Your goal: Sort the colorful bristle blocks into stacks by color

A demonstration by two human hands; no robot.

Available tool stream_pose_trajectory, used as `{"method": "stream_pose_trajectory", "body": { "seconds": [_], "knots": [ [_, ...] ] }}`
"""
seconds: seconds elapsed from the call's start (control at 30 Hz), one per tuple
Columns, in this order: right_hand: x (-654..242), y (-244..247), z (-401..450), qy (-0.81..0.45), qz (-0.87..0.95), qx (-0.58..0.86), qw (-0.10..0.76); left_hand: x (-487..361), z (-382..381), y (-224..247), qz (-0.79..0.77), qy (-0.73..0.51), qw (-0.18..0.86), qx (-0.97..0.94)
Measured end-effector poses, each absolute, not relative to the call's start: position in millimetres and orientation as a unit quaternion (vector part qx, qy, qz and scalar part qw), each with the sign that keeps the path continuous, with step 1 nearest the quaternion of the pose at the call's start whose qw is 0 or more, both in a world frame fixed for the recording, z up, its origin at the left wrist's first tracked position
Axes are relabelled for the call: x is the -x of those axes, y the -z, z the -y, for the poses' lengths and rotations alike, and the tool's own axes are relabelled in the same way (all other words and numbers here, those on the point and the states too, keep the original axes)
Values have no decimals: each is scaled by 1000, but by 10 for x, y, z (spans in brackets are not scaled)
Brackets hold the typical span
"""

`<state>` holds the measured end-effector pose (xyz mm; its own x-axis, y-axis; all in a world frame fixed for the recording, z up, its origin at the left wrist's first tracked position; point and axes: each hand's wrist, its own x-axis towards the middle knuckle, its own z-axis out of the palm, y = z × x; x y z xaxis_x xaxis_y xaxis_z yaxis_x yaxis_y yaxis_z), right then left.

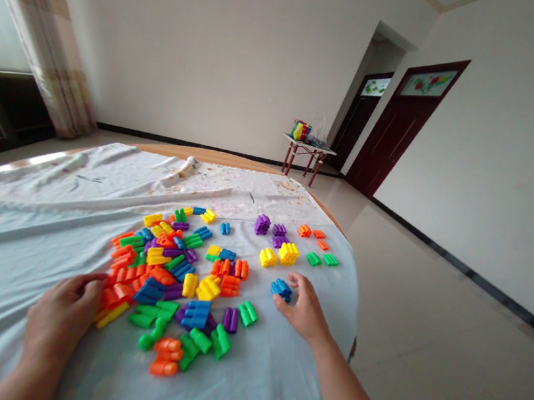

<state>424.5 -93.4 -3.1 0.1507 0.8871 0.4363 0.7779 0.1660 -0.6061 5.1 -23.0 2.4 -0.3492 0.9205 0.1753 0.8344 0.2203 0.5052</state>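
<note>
At the pile's left edge, my left hand (65,311) rests on the cloth, loosely curved. Its fingertips reach the orange toy building blocks (123,282) there, and nothing shows in its grasp. Out to the right, my right hand (305,308) has a small blue building block (280,288) between thumb and fingers, low over the cloth or touching it. The mixed pile between my hands has orange, green, blue, purple and yellow tube-shaped blocks. Beyond my right hand lie groups by colour: purple blocks (262,224), yellow blocks (288,254), orange blocks (304,231) and green blocks (331,260).
A wrinkled, pale blue and white cloth (73,199) covers the round table, whose wooden edge (213,155) shows at the back. Farther off, a small table (326,149) carries a colourful bag (300,130) and a clear plastic bag. Dark red doors (409,124) stand beyond.
</note>
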Motion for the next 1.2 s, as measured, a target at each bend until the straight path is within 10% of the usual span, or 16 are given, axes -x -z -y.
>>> {"method": "stream_pose_trajectory", "body": {
  "seconds": [0.63,1.2],
  "knots": [
    [-3280,-278,580,-69,789,563,234,-134,250,-113,-790,-271,120,-537],
    [-3307,-268,577,-138,789,500,329,-165,268,-134,-796,-274,107,-529]
  ]
}}
